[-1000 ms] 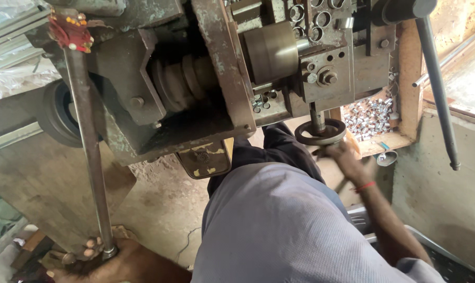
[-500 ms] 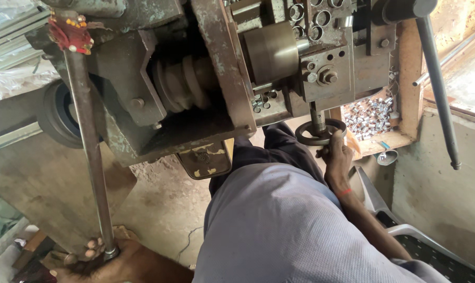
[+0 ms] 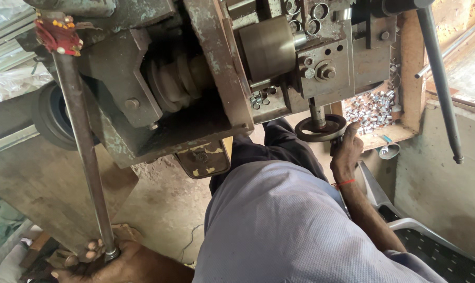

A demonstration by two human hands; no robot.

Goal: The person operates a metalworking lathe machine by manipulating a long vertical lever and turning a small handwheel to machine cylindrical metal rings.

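— Fingers [image 3: 93,250] of the left hand [image 3: 109,262] are clenched round the bottom end of the long steel lever [image 3: 82,152]; the right hand [image 3: 346,152] grips the small black handwheel [image 3: 320,128] under the lathe [image 3: 195,78].

— Risks?

— I'd judge the exposed stepped pulley [image 3: 177,81] sits near the trousers [image 3: 279,152]; loose cloth could catch. Oily steel could let the lever slip.

— Surroundings?

— Rough concrete floor [image 3: 164,204], small metal rings heaped in a wooden tray [image 3: 376,107], a plastic chair [image 3: 431,246] at the right.
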